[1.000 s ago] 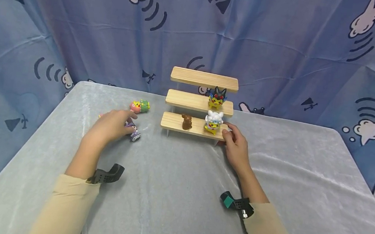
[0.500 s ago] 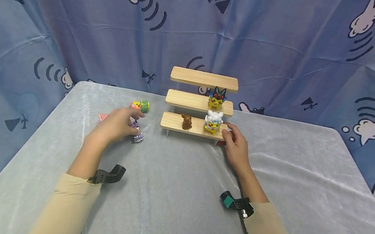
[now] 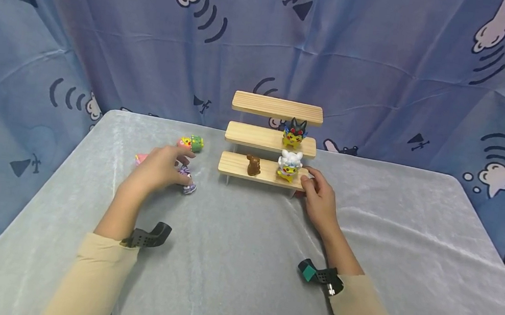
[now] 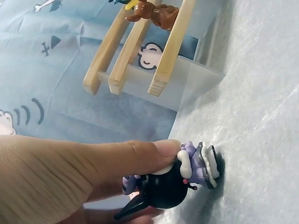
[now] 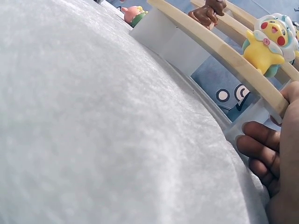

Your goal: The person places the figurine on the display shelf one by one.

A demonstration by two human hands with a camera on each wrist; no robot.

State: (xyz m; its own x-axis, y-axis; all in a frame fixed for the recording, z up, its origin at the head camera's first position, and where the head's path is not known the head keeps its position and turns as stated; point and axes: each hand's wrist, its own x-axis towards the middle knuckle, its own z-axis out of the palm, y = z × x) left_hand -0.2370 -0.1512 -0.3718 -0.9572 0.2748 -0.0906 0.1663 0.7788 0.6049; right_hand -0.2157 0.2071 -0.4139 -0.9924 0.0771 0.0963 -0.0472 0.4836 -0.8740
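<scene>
My left hand point(image 3: 155, 169) pinches a small purple-and-black figurine point(image 4: 167, 190) at the left of the table, the thumb pressed on its front. In the left wrist view its feet are close to the cloth; I cannot tell if they touch. Over at the wooden three-tier display stand point(image 3: 235, 163), my right hand point(image 3: 320, 201) grips the right end of the lowest shelf. On that shelf are a brown animal figurine point(image 3: 253, 166) and a yellow figurine in a white hood point(image 3: 289, 166). The middle shelf bears a yellow figurine in a black eared hood point(image 3: 294, 134).
A pink-and-green figurine point(image 3: 194, 143) lies just behind my left hand. Something pink point(image 3: 140, 158) shows partly beyond that hand's back. Grey plush cloth point(image 3: 232, 258) covers the table, and a blue patterned curtain point(image 3: 358, 76) hangs behind the stand.
The left hand has shifted slightly right with the purple-and-black figurine, uncovering more of the pink thing behind it. My right hand stays on the shelf end.
</scene>
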